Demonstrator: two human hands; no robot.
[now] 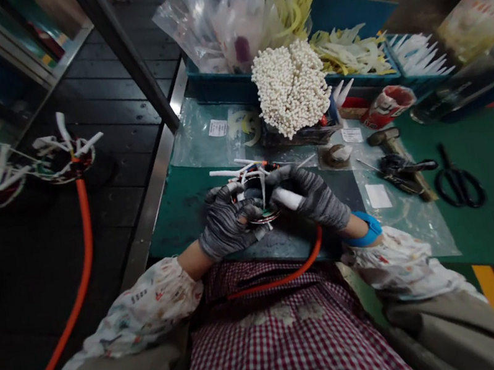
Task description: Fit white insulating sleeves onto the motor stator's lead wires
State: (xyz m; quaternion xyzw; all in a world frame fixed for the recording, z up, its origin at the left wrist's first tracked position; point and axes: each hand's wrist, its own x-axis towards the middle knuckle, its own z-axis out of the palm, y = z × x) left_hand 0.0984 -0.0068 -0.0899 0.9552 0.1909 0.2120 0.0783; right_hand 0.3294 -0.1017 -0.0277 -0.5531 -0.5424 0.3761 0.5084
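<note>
In striped grey gloves, both of my hands close around a motor stator [265,214] low over the green bench. White sleeving tubes [225,173] stick out of its wire ring, some toward the left. My left hand [229,219] grips the ring's left side with curled fingers. On the right side, my right hand [307,195] has its fingers bent against the wires, and its thumb tip is wrapped in white. Exactly what those fingertips pinch is hidden. An orange sleeve [302,266] of cable curves from below the right hand across my lap.
Beyond my hands lies a bundle of white-tipped sticks [292,87], before blue bins [221,82] of yellow and white strips. Scissors [458,179], a hammer [400,161] and a red can [389,106] are at right. More wired stators [67,157] with orange cables are at left.
</note>
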